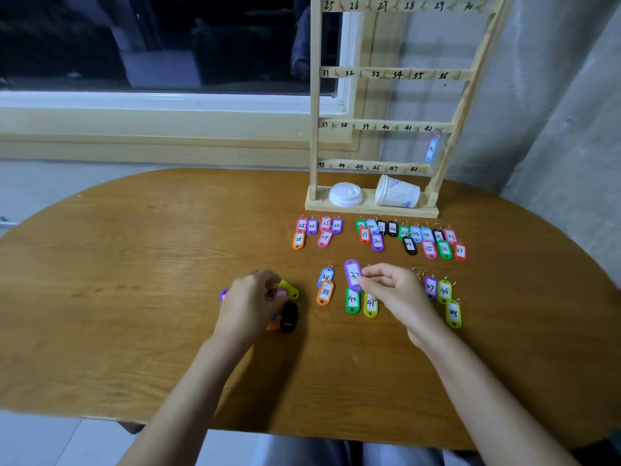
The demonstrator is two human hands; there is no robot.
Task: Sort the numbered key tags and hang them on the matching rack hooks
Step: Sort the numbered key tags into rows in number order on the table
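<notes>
Left arm: bare forearm, entering from lower left, angled up and rightward over the tabletop [134, 297].
Left grip [250, 299]: back of hand uppermost, fingers curled downward, thumb and forefinger tips drawn close. I cannot tell whether they hold anything.
Right arm: bare forearm, entering from lower right, angled up and leftward.
Right grip [391, 285]: knuckles uppermost, fingers bent, my thumb and forefinger pinching the lower end of a purple tag [353, 274].
Both grips: side by side, apart, not touching.
</notes>
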